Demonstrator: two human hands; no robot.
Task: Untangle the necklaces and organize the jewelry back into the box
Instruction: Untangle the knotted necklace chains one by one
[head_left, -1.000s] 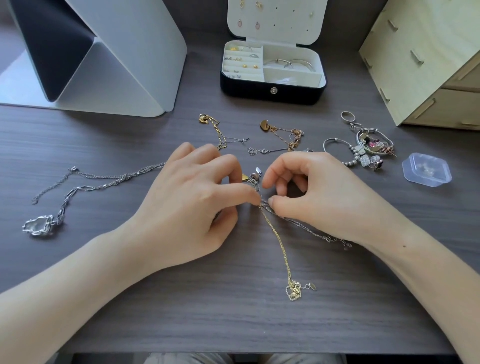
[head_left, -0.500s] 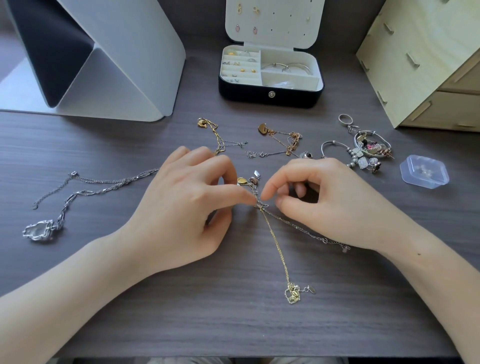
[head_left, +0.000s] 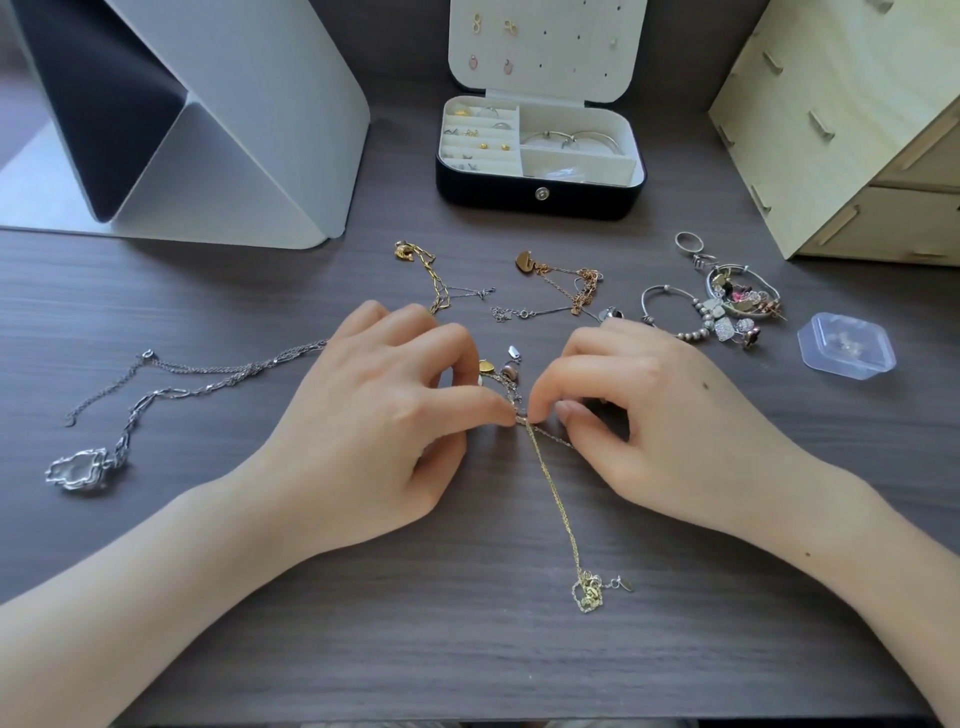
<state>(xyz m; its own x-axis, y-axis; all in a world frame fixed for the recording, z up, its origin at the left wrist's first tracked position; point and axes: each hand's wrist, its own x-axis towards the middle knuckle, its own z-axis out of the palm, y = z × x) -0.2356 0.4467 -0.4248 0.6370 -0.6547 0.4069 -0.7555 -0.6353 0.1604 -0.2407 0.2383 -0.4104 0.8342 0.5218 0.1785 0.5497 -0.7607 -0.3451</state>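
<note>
While a silver necklace (head_left: 78, 470) lies slack at the left of the desk (head_left: 311, 649), my left hand (head_left: 374, 415) pinches, thumb against forefinger, one side of the knot (head_left: 521, 415) at the centre. A thin gold chain (head_left: 556, 499) runs from that knot toward me and ends in a small bunched heap, and a few small charms (head_left: 488, 366) sit just beyond my fingertips. Beyond them, at the back of the desk, the jewelry box (head_left: 540, 192) stands with its lid up. Earrings and rings fill the left slots and bangles lie in a right compartment. My right hand (head_left: 665, 415) meets the knot from the other side, forefinger and thumb curled in to nip the strands, with its other fingers tucked under. Farther right lie a pile of bracelets (head_left: 727, 306) and a clear plastic case (head_left: 847, 345).

By my reading, the untangling is the step in hand and nothing from this cluster is ready for the box. The next move calls for a light, opposed pull to open a loop without cinching the fine links tighter.

No brand, label or lettering can be read anywhere.
</note>
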